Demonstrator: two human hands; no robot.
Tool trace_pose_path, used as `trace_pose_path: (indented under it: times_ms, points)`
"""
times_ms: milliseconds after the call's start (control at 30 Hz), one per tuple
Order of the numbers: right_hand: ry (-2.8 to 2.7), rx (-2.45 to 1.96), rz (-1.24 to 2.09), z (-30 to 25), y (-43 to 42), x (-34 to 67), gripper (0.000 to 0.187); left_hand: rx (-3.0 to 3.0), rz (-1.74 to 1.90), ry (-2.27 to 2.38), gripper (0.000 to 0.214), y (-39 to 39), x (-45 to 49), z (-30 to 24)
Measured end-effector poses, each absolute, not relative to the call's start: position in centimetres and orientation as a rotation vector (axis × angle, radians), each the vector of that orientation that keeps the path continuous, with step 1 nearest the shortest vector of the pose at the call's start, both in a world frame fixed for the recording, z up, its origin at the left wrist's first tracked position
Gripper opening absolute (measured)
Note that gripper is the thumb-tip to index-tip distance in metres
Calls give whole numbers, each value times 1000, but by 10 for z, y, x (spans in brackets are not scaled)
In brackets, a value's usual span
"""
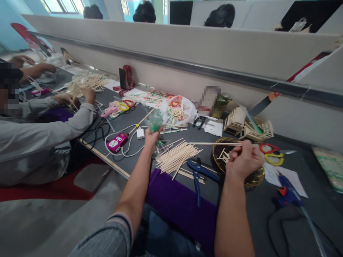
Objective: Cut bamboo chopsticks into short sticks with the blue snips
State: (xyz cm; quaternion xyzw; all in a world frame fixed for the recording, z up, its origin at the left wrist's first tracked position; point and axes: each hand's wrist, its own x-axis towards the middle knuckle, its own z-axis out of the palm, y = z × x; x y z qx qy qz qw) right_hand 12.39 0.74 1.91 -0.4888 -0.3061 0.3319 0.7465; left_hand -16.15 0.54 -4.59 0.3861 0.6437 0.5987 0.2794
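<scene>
My left hand (152, 136) is closed on a crumpled green plastic wrapper (155, 121) raised over the dark table (249, 207). My right hand (244, 159) pinches the end of a thin bamboo stick (211, 144) that runs level to the left. A loose pile of bamboo sticks (177, 156) lies between the two hands. Blue-handled pliers (197, 171) rest just left of my right hand. Under that hand sits a round dark tray (223, 157) with small stick pieces in it.
A person in a grey sleeve (40, 132) works at the left with sticks. On the table: a pink glue gun (117, 141) with white cable, small stick houses (248, 126), red and yellow scissors (272, 153), a blue glue gun (288, 192), a white plastic bag (179, 109). A purple cloth (179, 203) hangs over the front edge.
</scene>
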Motion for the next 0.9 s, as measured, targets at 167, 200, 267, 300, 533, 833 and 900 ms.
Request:
trace_pose_path:
  times_ms: [167,200,267,300,533,833,900]
  points:
    - [-903,-1145,1288,-4,8,96,35,723,1690,1205,40,0,-160,-35]
    - [-936,-1151,1371,-10,8,88,35,701,1664,1157,39,-2,-160,-33]
    - [-1000,-1177,1481,-23,6,77,35,655,1628,1093,35,-5,-162,-30]
    - [-1047,-1203,1514,-28,7,74,35,635,1613,1060,33,-7,-162,-29]
    - [-1676,-1347,978,-31,1,73,50,543,1417,834,22,-10,-154,-26]
    - [-2132,-1192,728,-29,-22,40,29,492,1270,729,22,-9,-134,-31]
    - [-2152,-1195,747,-27,-21,44,29,475,1383,719,26,-8,-137,-28]
